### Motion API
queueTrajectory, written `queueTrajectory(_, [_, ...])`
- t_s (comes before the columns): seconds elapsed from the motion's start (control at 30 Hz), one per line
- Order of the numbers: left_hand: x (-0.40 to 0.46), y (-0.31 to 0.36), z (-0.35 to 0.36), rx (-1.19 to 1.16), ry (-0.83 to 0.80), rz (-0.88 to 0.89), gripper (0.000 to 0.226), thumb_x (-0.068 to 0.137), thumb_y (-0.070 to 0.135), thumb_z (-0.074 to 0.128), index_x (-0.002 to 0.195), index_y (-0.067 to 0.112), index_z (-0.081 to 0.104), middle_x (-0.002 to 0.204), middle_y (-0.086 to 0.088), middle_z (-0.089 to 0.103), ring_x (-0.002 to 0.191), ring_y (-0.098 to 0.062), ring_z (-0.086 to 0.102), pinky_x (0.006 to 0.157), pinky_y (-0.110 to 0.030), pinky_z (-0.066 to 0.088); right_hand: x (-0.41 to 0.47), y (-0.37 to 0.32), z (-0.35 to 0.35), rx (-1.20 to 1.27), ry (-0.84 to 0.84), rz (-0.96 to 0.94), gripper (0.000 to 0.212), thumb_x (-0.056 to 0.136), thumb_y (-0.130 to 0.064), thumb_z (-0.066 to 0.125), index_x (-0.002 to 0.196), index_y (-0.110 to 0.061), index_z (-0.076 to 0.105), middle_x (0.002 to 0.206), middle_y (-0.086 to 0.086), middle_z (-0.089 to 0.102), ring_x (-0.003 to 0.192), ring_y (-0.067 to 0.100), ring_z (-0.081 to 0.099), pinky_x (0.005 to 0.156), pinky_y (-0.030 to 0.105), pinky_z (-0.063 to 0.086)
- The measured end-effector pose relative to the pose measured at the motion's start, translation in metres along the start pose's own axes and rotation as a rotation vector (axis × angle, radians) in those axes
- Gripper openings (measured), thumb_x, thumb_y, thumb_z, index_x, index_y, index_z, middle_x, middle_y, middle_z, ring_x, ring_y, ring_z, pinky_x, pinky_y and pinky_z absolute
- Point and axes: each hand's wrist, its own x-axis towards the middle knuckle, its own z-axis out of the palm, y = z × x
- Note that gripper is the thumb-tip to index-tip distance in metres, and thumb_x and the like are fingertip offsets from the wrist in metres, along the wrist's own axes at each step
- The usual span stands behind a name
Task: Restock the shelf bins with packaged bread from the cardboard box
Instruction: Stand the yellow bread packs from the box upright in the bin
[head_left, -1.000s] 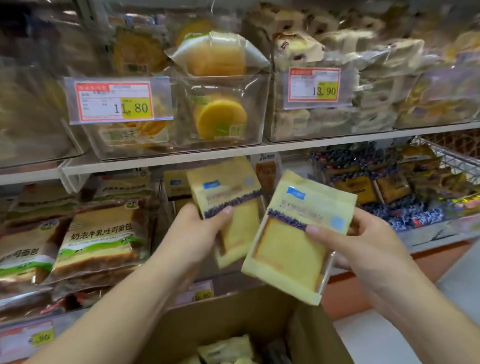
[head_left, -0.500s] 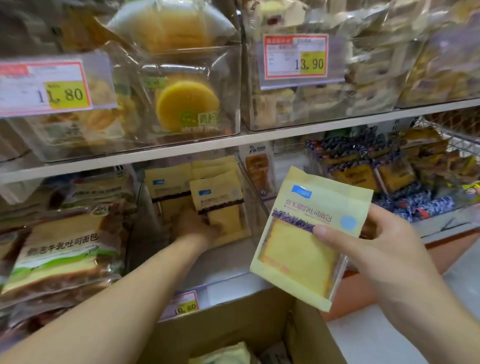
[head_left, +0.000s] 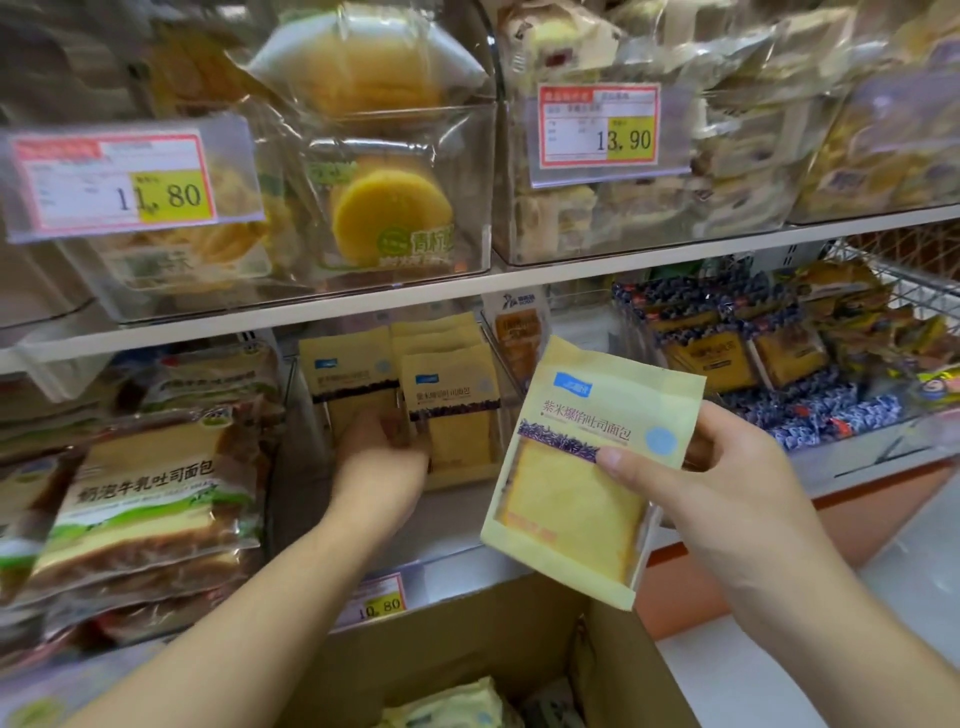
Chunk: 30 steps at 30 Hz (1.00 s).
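Several yellow toast packs (head_left: 451, 410) already stand in the lower shelf bin (head_left: 498, 358), where the left hand (head_left: 382, 457) rests against them, its grip unclear. The right hand (head_left: 727, 499) pinches another toast pack (head_left: 582, 499) in front of the shelf, above the cardboard box (head_left: 467, 649), which holds more to shelve.

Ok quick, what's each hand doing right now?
Left hand: reaching into the shelf bin against the yellow bread packs; its grip cannot be told.
Right hand: holding a yellow bread pack.

yellow bread pack (head_left: 587, 467) | tilted, held above cardboard box (head_left: 467, 639)
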Motion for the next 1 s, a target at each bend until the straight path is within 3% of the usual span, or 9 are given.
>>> queueTrajectory(0.07, [-0.028, 0.015, -0.018, -0.149, -0.129, 0.099, 0.032, 0.096, 0.042, 0.070, 0.125, 0.032, 0.063, 0.112, 0.009, 0.073, 0.095, -0.007, 0.068, 0.072, -0.023, 0.052, -0.001, -0.001, 0.008, -0.010, -0.018, -0.016, 0.035, 0.080, -0.016, 0.091, 0.109, -0.028, 0.075, 0.099, -0.017, 0.080, 0.088, -0.001, 0.074, 0.066, 0.021, 0.058])
queueTrajectory(0.13, [-0.054, 0.031, -0.033, -0.341, -0.372, 0.159, 0.038, 0.095, 0.049, 0.070, 0.129, 0.034, 0.064, 0.117, 0.011, 0.075, 0.104, -0.007, 0.072, 0.086, -0.029, 0.060, 0.000, -0.004, 0.018, -0.013, -0.034, -0.035, 0.037, 0.081, -0.015, 0.091, 0.111, -0.028, 0.073, 0.101, -0.014, 0.080, 0.089, -0.002, 0.074, 0.064, 0.017, 0.059])
queueTrajectory(0.23, [-0.074, 0.040, -0.047, -0.335, -0.588, 0.179, 0.051, 0.088, 0.027, 0.080, 0.133, 0.034, 0.059, 0.121, 0.014, 0.075, 0.110, -0.007, 0.072, 0.090, -0.033, 0.062, 0.001, -0.006, 0.034, -0.014, -0.074, -0.048, 0.038, 0.083, -0.016, 0.090, 0.115, -0.026, 0.072, 0.104, -0.011, 0.080, 0.093, 0.000, 0.074, 0.070, 0.019, 0.061])
queueTrajectory(0.33, [-0.071, 0.038, -0.051, -0.220, -0.462, 0.194, 0.051, 0.083, 0.016, 0.086, 0.126, 0.031, 0.064, 0.116, 0.012, 0.077, 0.107, -0.008, 0.073, 0.087, -0.038, 0.064, 0.003, -0.008, 0.046, -0.050, -0.084, -0.040, 0.031, 0.092, -0.027, 0.082, 0.117, -0.031, 0.066, 0.108, -0.013, 0.077, 0.095, -0.004, 0.072, 0.071, 0.019, 0.060])
queueTrajectory(0.43, [-0.057, 0.036, -0.047, -0.215, -0.270, 0.159, 0.047, 0.083, 0.021, 0.087, 0.123, 0.031, 0.064, 0.109, 0.013, 0.078, 0.097, -0.003, 0.074, 0.081, -0.027, 0.062, 0.004, -0.010, 0.044, -0.084, -0.030, -0.024, 0.027, 0.099, -0.033, 0.072, 0.120, -0.036, 0.055, 0.110, -0.018, 0.069, 0.092, -0.011, 0.066, 0.066, 0.009, 0.050])
queueTrajectory(0.57, [-0.029, 0.029, -0.025, -0.327, -0.164, 0.081, 0.042, 0.083, 0.008, 0.086, 0.114, 0.026, 0.065, 0.103, 0.007, 0.077, 0.081, -0.002, 0.075, 0.061, -0.013, 0.056, 0.004, -0.002, 0.033, -0.127, 0.014, -0.011, 0.022, 0.100, -0.024, 0.070, 0.119, -0.029, 0.061, 0.105, -0.008, 0.070, 0.093, 0.006, 0.069, 0.078, 0.028, 0.058])
queueTrajectory(0.73, [0.002, 0.000, 0.009, -0.242, -0.262, -0.035, 0.050, 0.084, 0.003, 0.083, 0.127, 0.023, 0.067, 0.118, 0.002, 0.076, 0.108, -0.021, 0.072, 0.094, -0.045, 0.060, 0.009, 0.007, 0.027, -0.155, 0.015, -0.006, 0.019, 0.099, -0.015, 0.068, 0.107, -0.031, 0.062, 0.098, 0.000, 0.072, 0.086, 0.015, 0.072, 0.082, 0.040, 0.063])
queueTrajectory(0.83, [0.010, -0.017, 0.015, -0.012, -0.234, 0.024, 0.052, 0.085, 0.015, 0.085, 0.131, 0.028, 0.063, 0.122, 0.006, 0.073, 0.112, -0.022, 0.070, 0.099, -0.048, 0.058, 0.011, 0.011, 0.026, -0.160, 0.002, -0.014, 0.018, 0.099, -0.014, 0.067, 0.105, -0.030, 0.063, 0.095, 0.000, 0.072, 0.084, 0.016, 0.072, 0.080, 0.040, 0.064])
queueTrajectory(1.0, [0.012, -0.023, 0.016, 0.146, -0.202, 0.106, 0.073, 0.072, 0.021, 0.094, 0.132, 0.034, 0.055, 0.123, 0.012, 0.068, 0.111, -0.017, 0.066, 0.096, -0.043, 0.057, 0.010, 0.015, 0.026, -0.213, -0.048, -0.025, 0.021, 0.098, -0.011, 0.065, 0.104, -0.031, 0.062, 0.090, -0.003, 0.072, 0.079, 0.010, 0.069, 0.065, 0.021, 0.057])
